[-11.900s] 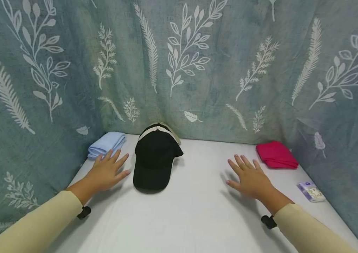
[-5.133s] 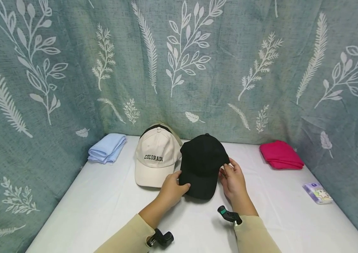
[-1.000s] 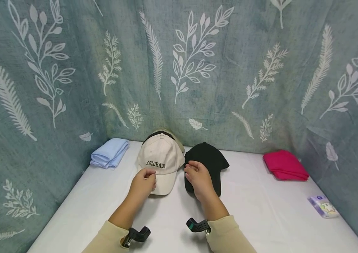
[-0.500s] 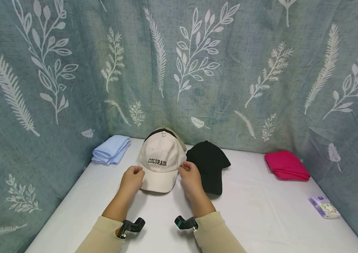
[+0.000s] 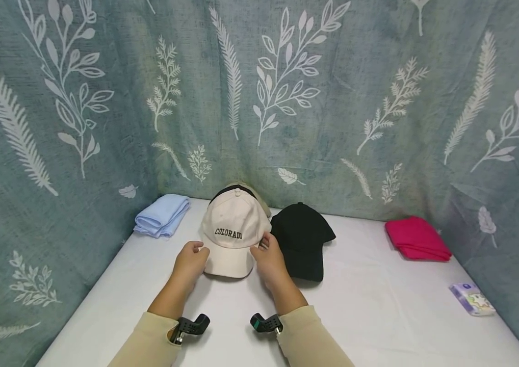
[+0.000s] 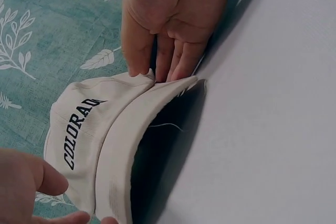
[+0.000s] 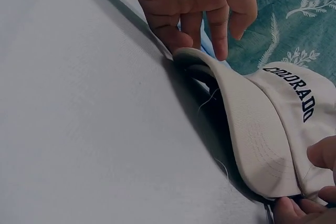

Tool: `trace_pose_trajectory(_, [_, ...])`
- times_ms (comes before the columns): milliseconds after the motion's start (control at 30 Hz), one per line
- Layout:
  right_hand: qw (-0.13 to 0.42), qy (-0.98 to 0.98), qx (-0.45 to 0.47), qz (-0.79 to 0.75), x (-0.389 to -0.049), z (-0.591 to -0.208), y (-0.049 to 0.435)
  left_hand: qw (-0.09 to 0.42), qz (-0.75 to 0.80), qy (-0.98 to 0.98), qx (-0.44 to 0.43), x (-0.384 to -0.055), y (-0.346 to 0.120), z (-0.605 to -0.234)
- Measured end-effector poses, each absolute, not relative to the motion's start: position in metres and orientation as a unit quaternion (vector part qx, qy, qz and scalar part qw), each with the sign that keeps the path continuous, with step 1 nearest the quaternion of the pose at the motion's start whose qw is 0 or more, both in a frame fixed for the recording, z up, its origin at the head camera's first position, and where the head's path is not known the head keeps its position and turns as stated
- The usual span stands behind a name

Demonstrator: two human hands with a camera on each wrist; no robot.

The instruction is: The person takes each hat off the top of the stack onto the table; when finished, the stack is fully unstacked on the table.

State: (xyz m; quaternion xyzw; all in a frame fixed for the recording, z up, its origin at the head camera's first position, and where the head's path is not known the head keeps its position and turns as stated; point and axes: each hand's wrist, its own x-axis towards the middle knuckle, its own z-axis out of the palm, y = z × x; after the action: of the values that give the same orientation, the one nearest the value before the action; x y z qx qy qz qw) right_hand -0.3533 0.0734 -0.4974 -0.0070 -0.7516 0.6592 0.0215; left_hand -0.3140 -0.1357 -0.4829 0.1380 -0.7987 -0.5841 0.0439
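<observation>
Between left grip (image 5: 190, 262) and right grip (image 5: 270, 260), the cream cap (image 5: 234, 216) bears black lettering. Right of the right grip, the black cap (image 5: 303, 237) is plain. Beyond the left grip, the towel (image 5: 162, 215) is pale blue; well right of the right grip, the cloth (image 5: 417, 238) is crimson, the packet (image 5: 472, 299) apparently purple and white. White counter (image 5: 374, 311); blue-green curtain (image 5: 314, 158), white leaf sprigs.

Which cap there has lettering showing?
The cream cap between the left hand and the right hand: its front reads COLORADO. The black cap beside it shows none; the caps behind are mostly hidden.
</observation>
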Motion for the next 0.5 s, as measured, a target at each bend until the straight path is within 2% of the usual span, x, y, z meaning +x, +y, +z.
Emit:
trace_pose_trajectory(200, [0.011, -0.747, -0.010, 0.664, -0.3515, -0.4974, 0.0752, 0.039, -0.601, -0.786, 0.142, -0.3137, -0.1334, -0.4868])
trace_pose_trajectory(500, [0.027, -0.741, -0.019, 0.670, -0.3491, -0.4998, 0.0697, 0.027, -0.614, -0.777, 0.138, -0.3157, -0.1350, -0.4883])
